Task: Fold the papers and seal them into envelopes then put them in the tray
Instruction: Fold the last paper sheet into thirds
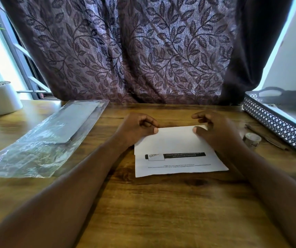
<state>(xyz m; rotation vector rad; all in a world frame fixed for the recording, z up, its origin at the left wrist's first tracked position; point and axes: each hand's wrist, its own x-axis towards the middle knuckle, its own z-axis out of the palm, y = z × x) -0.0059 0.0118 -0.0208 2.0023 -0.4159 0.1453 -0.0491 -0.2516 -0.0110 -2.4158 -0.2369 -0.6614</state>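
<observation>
A white sheet of paper (176, 151) lies on the wooden table, folded over, with a black printed bar and upside-down text near its front edge. My left hand (136, 128) pinches the paper's far left corner between thumb and curled fingers. My right hand (213, 129) pinches the far right corner, thumb on top. A clear plastic pack of envelopes (54, 135) lies flat at the left. The patterned black-and-white tray (276, 126) stands at the right edge of the table, with white paper inside.
A white plant pot (0, 97) stands at the far left corner. A small round jar (252, 139) and a pen (267, 137) lie between the paper and the tray. A leaf-patterned curtain hangs behind the table.
</observation>
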